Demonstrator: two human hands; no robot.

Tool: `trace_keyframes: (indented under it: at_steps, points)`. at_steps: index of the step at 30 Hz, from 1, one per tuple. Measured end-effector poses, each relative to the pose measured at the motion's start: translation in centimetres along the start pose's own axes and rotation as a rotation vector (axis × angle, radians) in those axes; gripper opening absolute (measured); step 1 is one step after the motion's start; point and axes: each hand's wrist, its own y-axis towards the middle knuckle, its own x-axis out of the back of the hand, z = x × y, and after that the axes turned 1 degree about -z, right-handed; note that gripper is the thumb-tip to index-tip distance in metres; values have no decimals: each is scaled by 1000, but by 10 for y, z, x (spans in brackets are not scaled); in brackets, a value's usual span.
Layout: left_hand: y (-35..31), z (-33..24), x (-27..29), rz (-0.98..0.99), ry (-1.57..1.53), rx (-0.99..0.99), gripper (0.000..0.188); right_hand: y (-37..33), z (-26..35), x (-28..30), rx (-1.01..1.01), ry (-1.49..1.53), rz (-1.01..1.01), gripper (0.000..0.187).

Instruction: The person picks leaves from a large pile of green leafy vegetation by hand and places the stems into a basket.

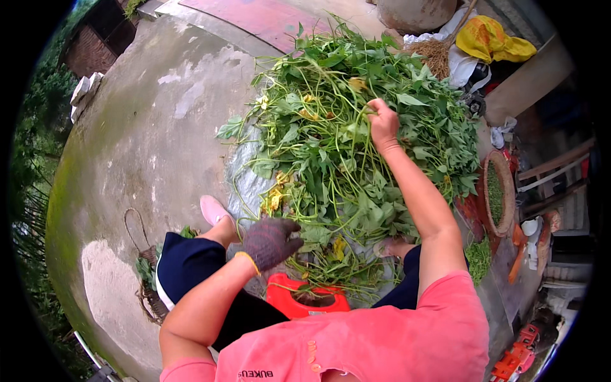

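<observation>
A big heap of leafy green vines (344, 159) with long stems and some yellowed leaves lies on the ground before me. My right hand (384, 124), bare, is closed around vine stems (356, 113) over the upper middle of the heap. In a dark knitted glove, my left hand (272, 243) hovers by the heap's near left edge, its fingers and thumb apart and nothing visible between them. Loose cut stems (337, 270) lie closer to me. Just below them, a red plastic thing with a handle-like opening (280, 299) shows between my legs.
Grey sheeting (245, 172) shows under the heap's left side. A woven basket with a loop handle (147, 296) holds leaves at my left. To the right stand a round basket of chopped greens (507, 194) and a chopped green pile (478, 261). A straw broom (436, 57) and yellow bag (490, 39) lie beyond.
</observation>
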Motion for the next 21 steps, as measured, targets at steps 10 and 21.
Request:
trace_keyframes:
  at_steps: [10, 21]
  points:
    - [-19, -7, -6, -117, 88, -20, 45, 51, 119, 308, -18, 569, -472, 13]
    - [-46, 1, -17, -118, -22, -59, 46, 2, 218, 453, 193, 535, -721, 2]
